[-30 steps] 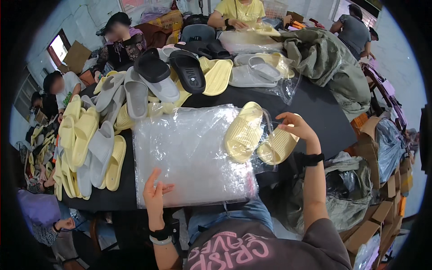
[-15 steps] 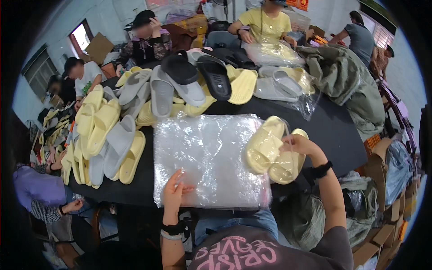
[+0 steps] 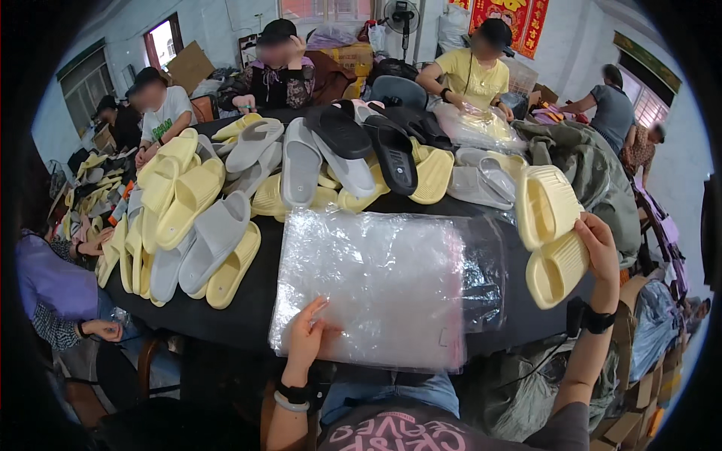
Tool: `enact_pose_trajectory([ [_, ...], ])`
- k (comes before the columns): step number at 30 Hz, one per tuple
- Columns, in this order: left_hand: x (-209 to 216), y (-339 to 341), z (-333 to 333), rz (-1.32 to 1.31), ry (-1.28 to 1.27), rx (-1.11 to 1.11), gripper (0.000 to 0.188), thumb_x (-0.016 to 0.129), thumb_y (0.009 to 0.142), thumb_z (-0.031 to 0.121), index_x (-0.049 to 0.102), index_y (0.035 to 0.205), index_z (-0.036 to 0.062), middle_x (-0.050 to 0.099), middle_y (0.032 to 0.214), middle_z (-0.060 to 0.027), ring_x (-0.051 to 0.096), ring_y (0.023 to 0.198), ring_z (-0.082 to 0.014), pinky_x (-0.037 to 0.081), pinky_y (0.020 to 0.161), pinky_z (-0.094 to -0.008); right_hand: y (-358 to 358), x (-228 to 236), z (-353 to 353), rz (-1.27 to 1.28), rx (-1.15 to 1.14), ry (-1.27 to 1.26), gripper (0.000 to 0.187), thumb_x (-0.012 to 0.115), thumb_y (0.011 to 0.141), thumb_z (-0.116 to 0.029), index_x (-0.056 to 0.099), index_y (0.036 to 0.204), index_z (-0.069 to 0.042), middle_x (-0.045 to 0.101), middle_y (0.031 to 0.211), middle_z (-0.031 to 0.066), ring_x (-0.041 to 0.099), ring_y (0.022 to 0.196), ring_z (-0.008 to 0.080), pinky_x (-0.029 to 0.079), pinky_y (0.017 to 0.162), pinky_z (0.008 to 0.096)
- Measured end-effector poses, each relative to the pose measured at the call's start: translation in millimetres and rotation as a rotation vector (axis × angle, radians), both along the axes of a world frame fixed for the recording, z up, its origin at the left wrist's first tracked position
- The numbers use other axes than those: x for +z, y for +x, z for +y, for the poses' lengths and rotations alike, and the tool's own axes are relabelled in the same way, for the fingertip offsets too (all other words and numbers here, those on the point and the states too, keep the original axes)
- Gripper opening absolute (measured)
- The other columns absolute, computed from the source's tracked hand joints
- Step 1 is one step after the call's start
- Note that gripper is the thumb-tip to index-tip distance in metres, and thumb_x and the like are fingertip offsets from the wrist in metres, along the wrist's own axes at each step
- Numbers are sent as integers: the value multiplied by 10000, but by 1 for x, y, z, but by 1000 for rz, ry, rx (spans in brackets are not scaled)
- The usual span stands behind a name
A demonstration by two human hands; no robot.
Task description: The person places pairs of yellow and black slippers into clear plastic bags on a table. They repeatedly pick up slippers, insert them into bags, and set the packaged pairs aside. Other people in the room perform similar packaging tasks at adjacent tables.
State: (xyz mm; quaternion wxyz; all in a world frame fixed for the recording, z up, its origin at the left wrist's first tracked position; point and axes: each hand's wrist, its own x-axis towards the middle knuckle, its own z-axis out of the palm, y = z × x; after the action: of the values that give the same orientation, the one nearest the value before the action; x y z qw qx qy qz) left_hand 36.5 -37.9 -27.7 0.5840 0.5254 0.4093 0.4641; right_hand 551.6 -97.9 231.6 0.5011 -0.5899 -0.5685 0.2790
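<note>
My right hand (image 3: 599, 252) grips a pair of pale yellow slide sandals (image 3: 549, 233), held together and raised off the right side of the black table (image 3: 248, 308). My left hand (image 3: 304, 338) lies flat on the near edge of a stack of clear plastic bags (image 3: 376, 289) spread in front of me, fingers apart. The sandals hang just right of the bags.
Rows of yellow, grey and black slide sandals (image 3: 203, 225) cover the left and far parts of the table. Several people (image 3: 474, 68) sit around it. A person in a purple sleeve (image 3: 53, 278) is at my left. Grey-green sacks (image 3: 587, 173) lie at the right.
My right hand has lifted the yellow sandals up and to the right, away from the bags. My left hand stays on the bags' near edge.
</note>
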Motion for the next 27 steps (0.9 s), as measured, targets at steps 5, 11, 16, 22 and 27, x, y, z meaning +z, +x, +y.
enact_pose_trajectory([
  [5,4,1,-3,-47,-14,-10,499,389,964,-110,380,1447,15,491,1409,-184,715,902,-272,608,789,-338,-120,53,31,-201,469,-188,238,623,971,-148,641,1116,40,658,910,-10,566,818,39,463,713,219],
  [11,-11,3,-1,24,-42,-9,460,385,975,-81,400,1429,-8,506,1380,-184,710,915,-259,605,790,-323,-259,37,127,-110,626,-520,434,645,959,-372,633,1212,-20,641,994,6,563,833,70,472,672,230],
  [16,-10,-12,-5,22,32,8,488,382,972,-62,341,1457,-30,451,1450,-188,718,928,-286,600,811,-320,-367,60,271,701,872,-346,430,526,1021,-269,480,1317,39,619,1224,151,649,1058,224,504,998,357],
  [22,-2,8,2,34,42,-15,456,400,972,-66,411,1425,-13,503,1389,-174,719,900,-251,602,772,-303,-349,35,327,11,542,-197,793,631,949,-419,227,1521,-46,432,1420,212,468,1261,320,392,1055,431],
  [27,-12,-1,-3,-26,33,11,454,388,996,-65,395,1442,19,502,1398,-149,716,908,-247,604,773,-309,-315,-54,232,-624,819,216,747,592,940,-450,337,1464,18,463,1416,260,496,1286,361,403,1071,430],
])
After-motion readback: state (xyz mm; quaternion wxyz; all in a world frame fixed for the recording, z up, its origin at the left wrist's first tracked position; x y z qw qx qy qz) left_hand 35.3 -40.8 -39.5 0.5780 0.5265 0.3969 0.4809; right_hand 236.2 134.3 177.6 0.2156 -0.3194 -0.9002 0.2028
